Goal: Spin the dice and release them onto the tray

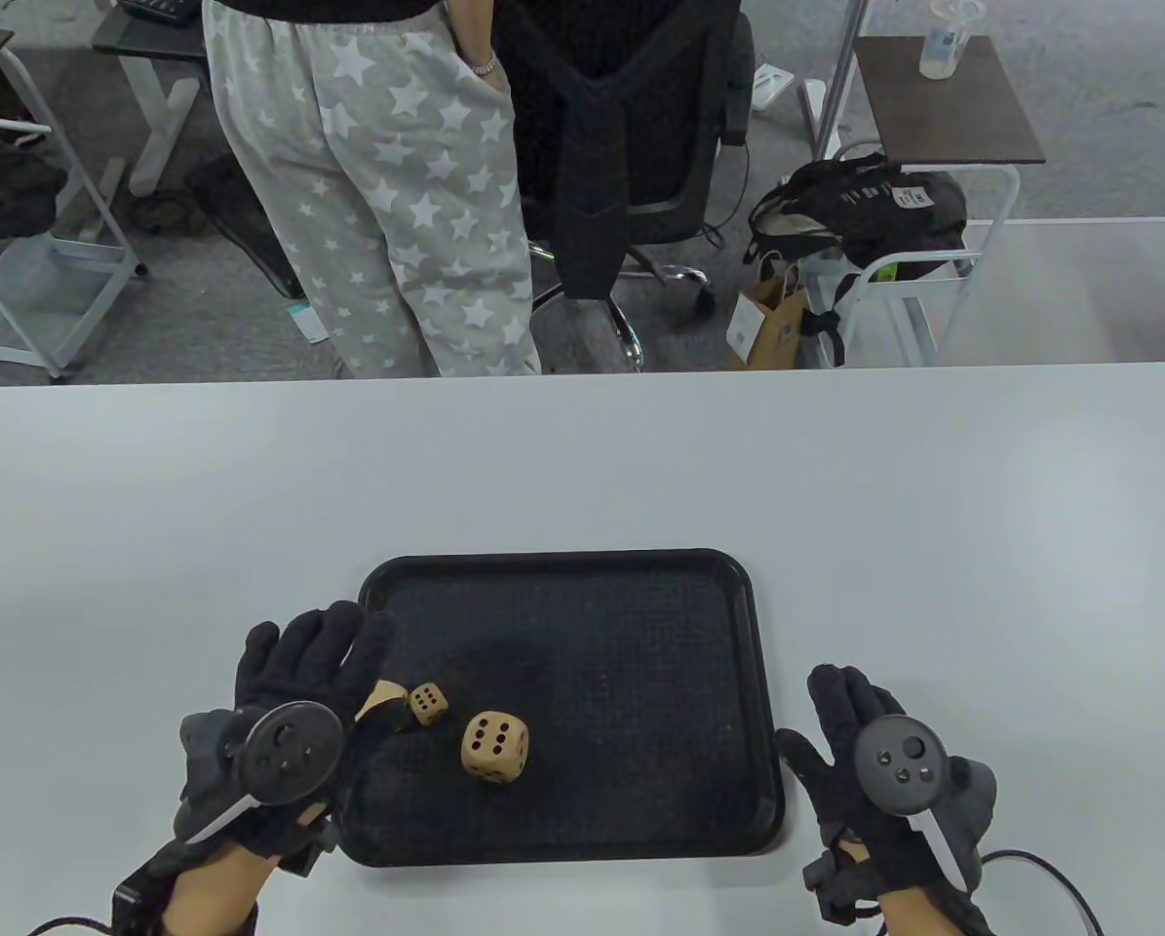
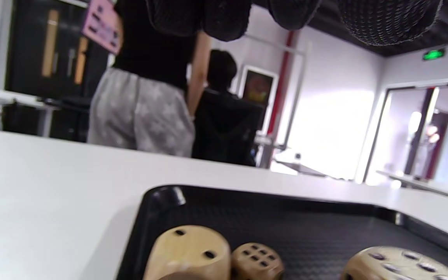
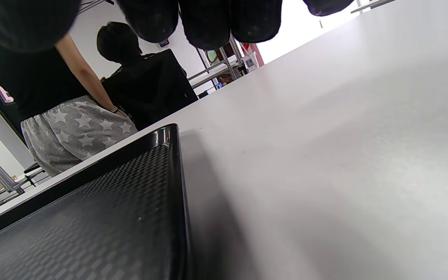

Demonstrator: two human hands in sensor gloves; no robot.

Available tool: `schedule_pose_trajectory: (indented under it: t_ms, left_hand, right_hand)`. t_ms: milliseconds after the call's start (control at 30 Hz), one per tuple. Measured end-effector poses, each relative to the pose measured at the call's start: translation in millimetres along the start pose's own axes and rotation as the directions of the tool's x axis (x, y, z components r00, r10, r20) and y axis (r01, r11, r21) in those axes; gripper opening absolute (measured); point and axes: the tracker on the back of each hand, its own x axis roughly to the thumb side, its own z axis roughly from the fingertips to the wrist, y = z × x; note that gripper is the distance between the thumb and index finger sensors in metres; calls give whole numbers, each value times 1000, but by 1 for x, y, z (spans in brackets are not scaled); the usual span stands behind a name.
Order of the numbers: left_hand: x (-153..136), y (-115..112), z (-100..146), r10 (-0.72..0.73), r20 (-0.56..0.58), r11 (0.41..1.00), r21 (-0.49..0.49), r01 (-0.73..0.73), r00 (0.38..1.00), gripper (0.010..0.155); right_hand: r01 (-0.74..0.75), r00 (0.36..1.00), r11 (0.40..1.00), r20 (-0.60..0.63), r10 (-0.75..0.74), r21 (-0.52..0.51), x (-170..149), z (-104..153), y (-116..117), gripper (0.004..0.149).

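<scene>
3 wooden dice [image 1: 495, 746] on black tray [image 1: 640, 585], no legible writing, both hands [image 1: 294, 702] [image 1: 865, 741] relaxed, empty

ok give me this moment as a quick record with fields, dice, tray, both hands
tray: black tray on the white table
dice count: three wooden dice, all on the tray's left side
large die: six pips on top
small die: beside the left hand
third die: mostly hidden under the left hand in the table view
left hand: over the tray's left edge, fingers spread, holding nothing visible
right hand: on the table right of the tray, fingers straight
</scene>
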Motion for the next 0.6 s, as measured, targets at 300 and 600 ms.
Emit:
schedule_pose_trajectory:
  t_ms: [300, 600]
  left_hand:
    - [-25, -29, 6, -3, -49, 998, -65, 0, 999, 72]
    - [-46, -47, 13, -48, -74, 995, -89, 41, 996, 72]
  right_hand:
    - [-7, 1000, 1000, -4, 7, 11, 0, -1, 2, 78]
    - [-26, 1000, 999, -16, 26, 40, 0, -3, 8, 78]
